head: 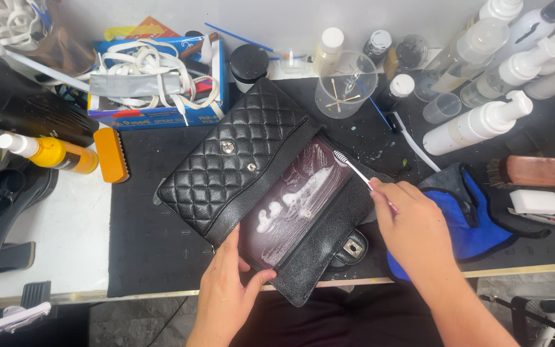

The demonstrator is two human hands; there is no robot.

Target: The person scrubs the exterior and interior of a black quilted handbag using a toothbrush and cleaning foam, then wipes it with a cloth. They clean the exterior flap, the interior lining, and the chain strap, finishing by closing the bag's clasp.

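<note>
Black quilted leather covers the open flap bag [239, 160], which lies slantwise at the middle of the dark work mat [149, 238] in the head view. Its inner flap panel [293, 205] is smeared with white foam. The left hand [229, 289], coming in from six o'clock, presses on the bag's lower edge, thumb on the panel and fingers spread flat, not clenched around anything. The right hand [412, 228], at about four o'clock from the bag's centre, pinches a slim toothbrush [358, 173] by its pink-and-white handle; the bristle head rests at the panel's upper corner, toward one o'clock. A blue cloth [467, 225] lies just beside the right hand at three o'clock. White pump bottles [483, 122] cluster at two o'clock, a clear plastic cup [345, 87] holding swabs stands at twelve, and a yellow bottle [52, 153] lies at nine beside an orange brush [112, 155].
</note>
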